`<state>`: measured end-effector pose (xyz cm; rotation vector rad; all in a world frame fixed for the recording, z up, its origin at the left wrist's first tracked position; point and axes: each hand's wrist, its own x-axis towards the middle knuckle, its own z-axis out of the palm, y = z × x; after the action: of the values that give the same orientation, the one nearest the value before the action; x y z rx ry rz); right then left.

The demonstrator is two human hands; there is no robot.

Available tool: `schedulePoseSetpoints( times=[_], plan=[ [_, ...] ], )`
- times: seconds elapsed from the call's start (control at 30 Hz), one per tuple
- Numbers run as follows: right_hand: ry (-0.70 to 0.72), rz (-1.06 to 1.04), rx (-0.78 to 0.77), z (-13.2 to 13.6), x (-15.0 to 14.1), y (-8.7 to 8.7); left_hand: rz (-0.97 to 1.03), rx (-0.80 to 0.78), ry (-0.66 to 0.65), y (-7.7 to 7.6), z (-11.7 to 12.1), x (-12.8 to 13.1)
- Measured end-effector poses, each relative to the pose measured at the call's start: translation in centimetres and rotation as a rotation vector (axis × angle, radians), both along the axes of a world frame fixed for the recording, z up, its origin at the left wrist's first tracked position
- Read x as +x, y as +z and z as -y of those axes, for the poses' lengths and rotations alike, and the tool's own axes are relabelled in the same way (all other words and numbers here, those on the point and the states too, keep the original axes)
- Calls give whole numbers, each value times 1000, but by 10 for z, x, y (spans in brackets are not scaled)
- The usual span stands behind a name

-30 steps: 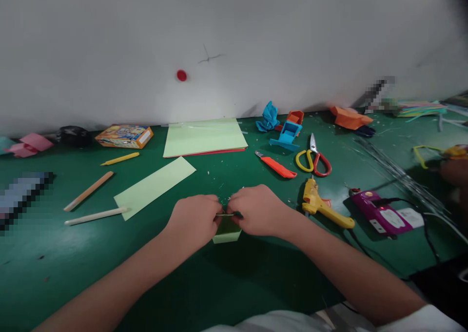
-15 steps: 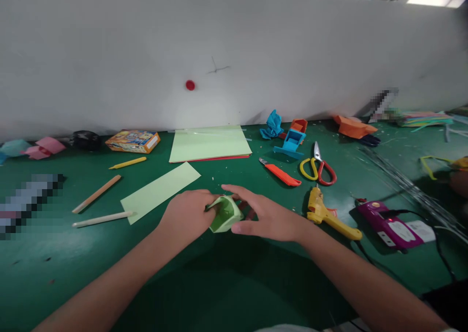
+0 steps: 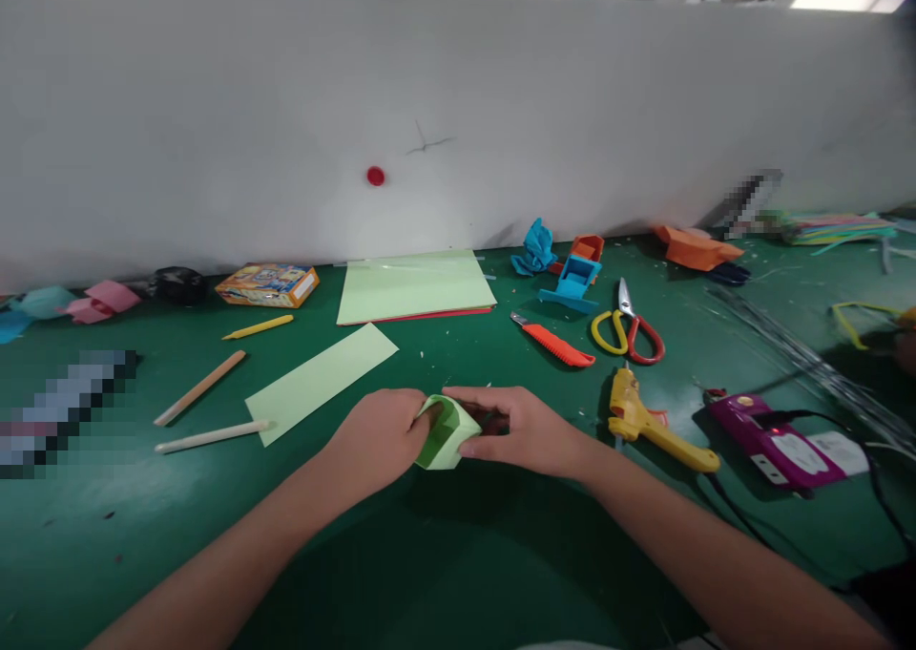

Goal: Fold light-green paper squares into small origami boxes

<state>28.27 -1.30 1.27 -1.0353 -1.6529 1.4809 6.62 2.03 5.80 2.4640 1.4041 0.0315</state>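
Between my hands is a small light-green folded paper box (image 3: 445, 443), its open side tilted toward me. My left hand (image 3: 383, 435) grips its left wall, with a finger or thumb reaching inside. My right hand (image 3: 511, 429) curls around the right side, its thumb on the lower corner and its fingers behind. A pale green paper strip (image 3: 322, 383) lies flat beyond my left hand, one end touching a white stick (image 3: 211, 437). Beyond my right hand is an orange utility knife (image 3: 554, 342).
Scissors (image 3: 630, 330), a yellow glue gun (image 3: 655, 426) and a purple power box (image 3: 780, 440) with cables lie to the right. Green paper sheets (image 3: 415, 287), blue and orange folded paper pieces (image 3: 574, 280) and a small carton (image 3: 268, 285) line the white partition (image 3: 286, 106).
My right fingers have closed in on the paper box, which they were more loosely around before. The box has turned slightly and its opening looks squarer. The whole view has shifted a little.
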Motion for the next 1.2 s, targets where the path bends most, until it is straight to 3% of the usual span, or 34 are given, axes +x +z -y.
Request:
schedulePoseSetpoints(
  times=[0.3,0.57,0.8,1.03,1.2],
  plan=[
    [-64,30,34,11,-6,-11,-4,-81,-50,-5,-2,-4],
    [-109,79,97,11,-8,-15,26,-147,-19,-4,-7,-3],
    [-147,51,183,11,-10,-16,309,-281,-59,-10,-11,-12],
    [-153,86,194,15,-16,-25,345,-89,6,-29,-16,-19],
    [-156,53,173,12,-15,-25,374,-98,6,-29,-18,-17]
  ],
)
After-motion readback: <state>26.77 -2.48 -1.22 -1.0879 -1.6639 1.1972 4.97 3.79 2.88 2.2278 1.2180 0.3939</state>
